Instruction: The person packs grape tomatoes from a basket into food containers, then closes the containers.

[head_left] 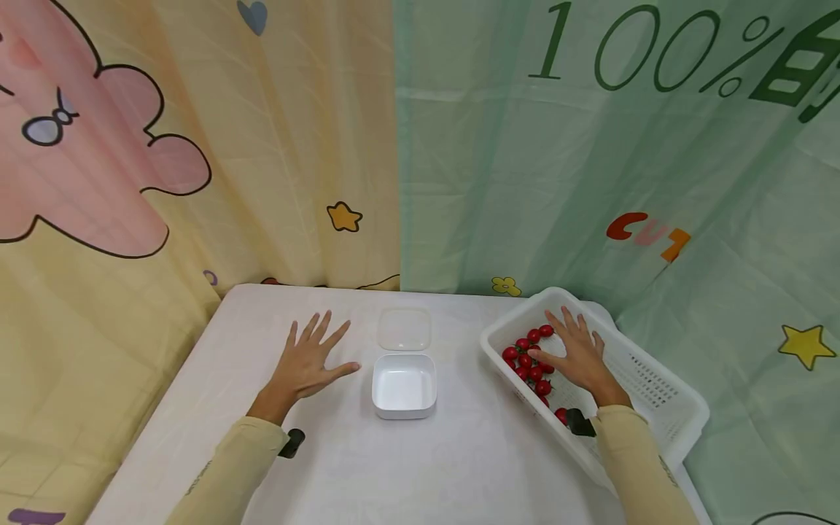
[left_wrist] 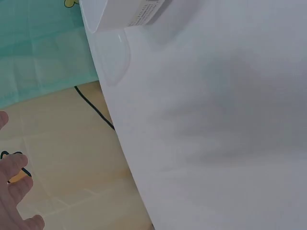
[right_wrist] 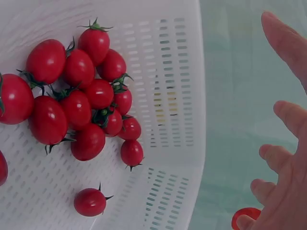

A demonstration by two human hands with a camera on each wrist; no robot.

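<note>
My left hand (head_left: 307,367) hovers with fingers spread over the table, left of a small white square box (head_left: 404,386). Behind that box lies a flat clear lid (head_left: 404,329). The right hand (head_left: 581,357), fingers also spread, is above a white perforated basket (head_left: 663,430) and holds nothing. Red cherry tomatoes (head_left: 525,361) with green stems are gathered along the basket's left side, partly hidden by this hand in the head view. In the right wrist view the tomatoes (right_wrist: 79,109) lie in a cluster, apart from the fingers (right_wrist: 288,120).
A white cloth covers the table (head_left: 341,474). Printed curtains, yellow (head_left: 295,182) and green (head_left: 472,182), hang behind and beside it. The basket takes up the table's right side, its long rim slanting toward the front right.
</note>
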